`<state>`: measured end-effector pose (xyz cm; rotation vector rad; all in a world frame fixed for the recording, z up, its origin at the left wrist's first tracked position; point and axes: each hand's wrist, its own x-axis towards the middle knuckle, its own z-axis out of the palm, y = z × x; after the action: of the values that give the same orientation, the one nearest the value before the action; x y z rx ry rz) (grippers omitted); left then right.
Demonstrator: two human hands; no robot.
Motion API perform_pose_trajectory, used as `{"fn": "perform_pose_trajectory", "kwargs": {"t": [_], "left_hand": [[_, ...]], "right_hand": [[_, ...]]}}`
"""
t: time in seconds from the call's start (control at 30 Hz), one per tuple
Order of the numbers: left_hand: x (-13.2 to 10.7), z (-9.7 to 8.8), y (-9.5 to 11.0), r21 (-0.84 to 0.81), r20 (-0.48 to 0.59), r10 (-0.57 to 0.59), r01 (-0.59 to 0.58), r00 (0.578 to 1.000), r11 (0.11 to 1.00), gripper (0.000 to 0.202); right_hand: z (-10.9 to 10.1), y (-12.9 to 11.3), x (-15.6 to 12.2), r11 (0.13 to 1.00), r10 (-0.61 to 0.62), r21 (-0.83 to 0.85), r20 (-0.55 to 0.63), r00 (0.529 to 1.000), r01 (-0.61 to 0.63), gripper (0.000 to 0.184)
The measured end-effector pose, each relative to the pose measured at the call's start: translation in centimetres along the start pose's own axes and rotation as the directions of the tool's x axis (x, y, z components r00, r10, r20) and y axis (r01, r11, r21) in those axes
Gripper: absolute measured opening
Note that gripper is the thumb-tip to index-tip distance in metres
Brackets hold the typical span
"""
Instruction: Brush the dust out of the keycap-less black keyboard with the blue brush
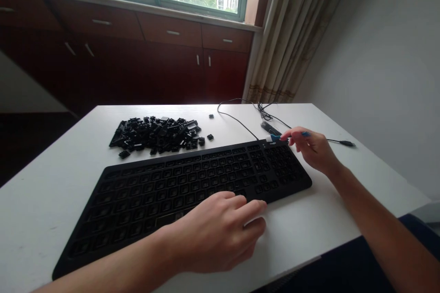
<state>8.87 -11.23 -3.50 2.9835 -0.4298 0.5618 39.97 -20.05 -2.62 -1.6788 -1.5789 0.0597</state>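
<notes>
A black full-size keyboard (192,187) lies at an angle on the white table (51,210), its keycaps off and its bare switches showing in rows. My right hand (311,149) is over the keyboard's far right corner, pinching a blue and white tool (275,138) between thumb and fingers. My left hand (216,231) rests on the keyboard's near edge, with curled fingers holding nothing. Behind the keyboard lies a heap of black keycaps (154,135), well away from both hands.
Two loose keycaps (210,137) lie right of the heap. A thin black cable (237,119) loops across the far table, and a USB plug (347,143) lies beyond my right hand. A dark small object (270,127) sits behind the keyboard. Wooden cabinets stand beyond the table.
</notes>
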Motion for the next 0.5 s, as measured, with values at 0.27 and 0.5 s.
{"fn": "perform_pose_trajectory", "kwargs": {"t": [0.27,0.5], "left_hand": [[0.0,0.1,0.0,0.002,0.017,-0.002,0.002,1.0,1.0,0.013],[0.0,0.0,0.0,-0.008,0.021,-0.003,0.003,1.0,1.0,0.015]], "right_hand": [[-0.6,0.0,0.1,0.995,0.098,0.021,-0.308,0.946,-0.096,0.047],[1.3,-0.8,0.0,0.909,0.166,0.374,0.073,0.983,-0.181,0.043]]}}
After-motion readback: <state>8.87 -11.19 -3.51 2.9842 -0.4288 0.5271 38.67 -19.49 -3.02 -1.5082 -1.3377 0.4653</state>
